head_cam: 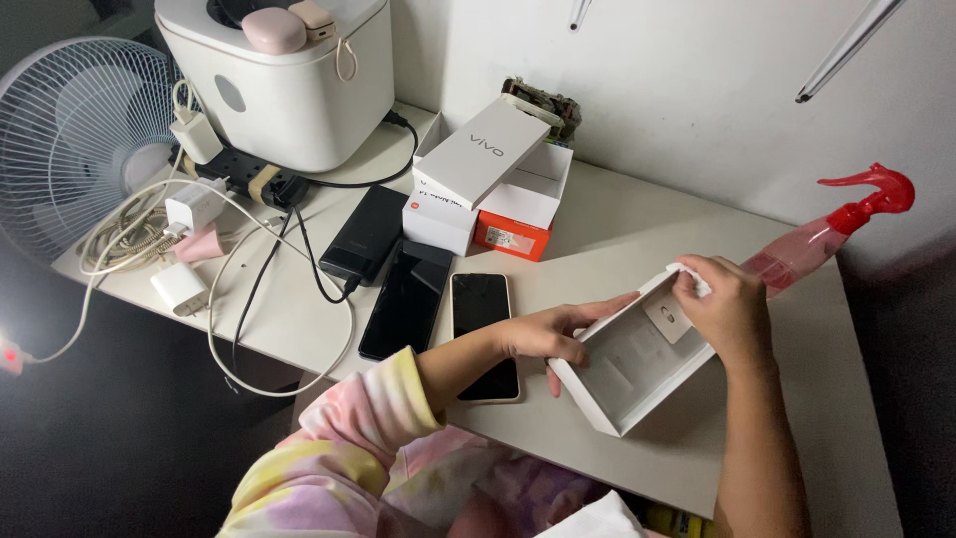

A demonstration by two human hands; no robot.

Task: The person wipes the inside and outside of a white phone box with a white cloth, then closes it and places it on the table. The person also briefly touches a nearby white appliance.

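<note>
my left hand point(546, 334) grips the near left edge of an open white box point(637, 364), fingers curled along its rim, thumb under it. my right hand point(727, 309) sits at the box's 1 o'clock corner, fingertips pinching a small white cloth point(689, 276) against the rim. the box is tilted up off the table point(856, 399). at 9 o'clock from it lie two phones point(483, 334), screens dark. at 2 o'clock a pink spray bottle point(832, 224) lies near the wall
</note>
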